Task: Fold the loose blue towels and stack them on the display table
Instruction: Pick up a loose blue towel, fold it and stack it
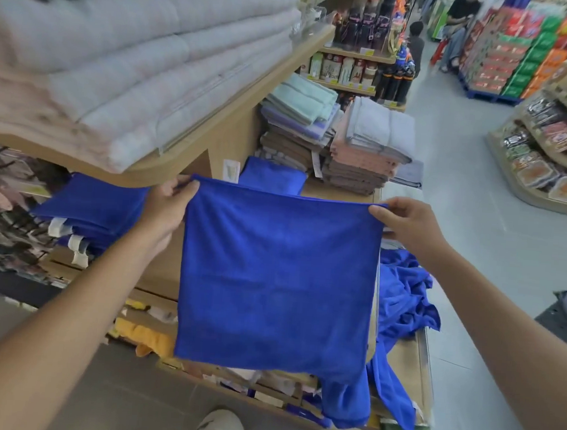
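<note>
**Open room.** A wooden shelf (191, 163) overhangs on the left, its rounded edge just beyond my left grip (169, 206). Grey floor (477, 237) lies open to the right of my right grip (407, 224). The bench (411, 357) ends in a metal-trimmed right edge.

**Held blue towel (277, 282).** It hangs in the air over the bench. Its top hem is stretched straight between both grips. My left grip pinches the top left corner and my right grip pinches the top right corner. The lower edge hangs free.

**Appearance.** Deep blue, plush, nearly square and hanging flat, with a faint crease across the middle.

**Other stock.**
- Loose blue towels (404, 302) lie crumpled on the bench to the right, partly behind the held one.
- A folded blue stack (96, 210) sits to the left under the shelf.
- One folded blue piece (271, 176) lies farther off.
</note>
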Tool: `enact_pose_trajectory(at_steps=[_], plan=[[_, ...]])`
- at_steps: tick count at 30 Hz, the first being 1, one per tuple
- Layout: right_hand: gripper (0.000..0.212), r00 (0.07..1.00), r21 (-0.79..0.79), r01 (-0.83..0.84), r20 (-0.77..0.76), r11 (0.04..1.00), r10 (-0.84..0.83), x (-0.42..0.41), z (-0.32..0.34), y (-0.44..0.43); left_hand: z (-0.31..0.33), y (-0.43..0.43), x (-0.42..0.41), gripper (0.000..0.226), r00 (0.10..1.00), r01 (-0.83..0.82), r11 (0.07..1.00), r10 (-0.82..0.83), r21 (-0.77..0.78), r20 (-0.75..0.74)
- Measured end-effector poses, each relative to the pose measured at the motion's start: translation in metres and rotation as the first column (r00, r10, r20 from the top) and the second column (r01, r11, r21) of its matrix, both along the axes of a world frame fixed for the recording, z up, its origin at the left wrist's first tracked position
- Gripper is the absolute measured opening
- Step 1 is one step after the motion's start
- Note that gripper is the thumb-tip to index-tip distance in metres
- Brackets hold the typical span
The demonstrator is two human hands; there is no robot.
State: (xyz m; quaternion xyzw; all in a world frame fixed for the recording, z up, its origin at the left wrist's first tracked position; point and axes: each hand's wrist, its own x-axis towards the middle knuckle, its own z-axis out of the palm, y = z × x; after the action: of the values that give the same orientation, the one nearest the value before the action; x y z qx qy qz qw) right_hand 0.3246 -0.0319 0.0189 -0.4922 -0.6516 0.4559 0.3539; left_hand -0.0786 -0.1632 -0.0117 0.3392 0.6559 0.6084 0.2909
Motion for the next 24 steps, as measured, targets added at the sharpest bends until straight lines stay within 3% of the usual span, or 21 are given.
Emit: enact_pose_trajectory(at_steps=[3, 5, 11, 15, 24], plan=[[0.008, 0.999, 0.059, 0.034, -0.013, 0.998, -0.033, -0.013, 0.011, 0.024, 0.013, 0.026, -0.009, 0.038, 0.996, 0.022, 0.999, -0.018, -0.045, 0.083], [0.008, 0.998, 0.079, 0.055, -0.016, 0.995, -0.054, -0.021, 0.016, 0.037, 0.021, 0.037, -0.011, 0.043, 0.993, 0.065, 0.996, -0.059, -0.060, 0.104], [0.010, 0.989, 0.181, 0.096, 0.096, 0.979, -0.115, -0.033, 0.005, 0.055, 0.024, 0.042, -0.005, 0.030, 0.996, 0.035, 0.994, -0.026, -0.103, 0.088], [0.010, 0.979, 0.218, 0.078, 0.168, 0.973, -0.116, -0.029, -0.006, 0.044, 0.018, 0.033, -0.006, 0.008, 0.998, 0.020, 0.992, -0.012, -0.128, 0.062], [0.018, 0.974, 0.215, -0.165, 0.190, 0.963, 0.124, 0.017, 0.003, -0.039, 0.017, -0.064, -0.011, 0.019, 0.966, 0.192, 0.979, -0.200, -0.064, -0.164]])
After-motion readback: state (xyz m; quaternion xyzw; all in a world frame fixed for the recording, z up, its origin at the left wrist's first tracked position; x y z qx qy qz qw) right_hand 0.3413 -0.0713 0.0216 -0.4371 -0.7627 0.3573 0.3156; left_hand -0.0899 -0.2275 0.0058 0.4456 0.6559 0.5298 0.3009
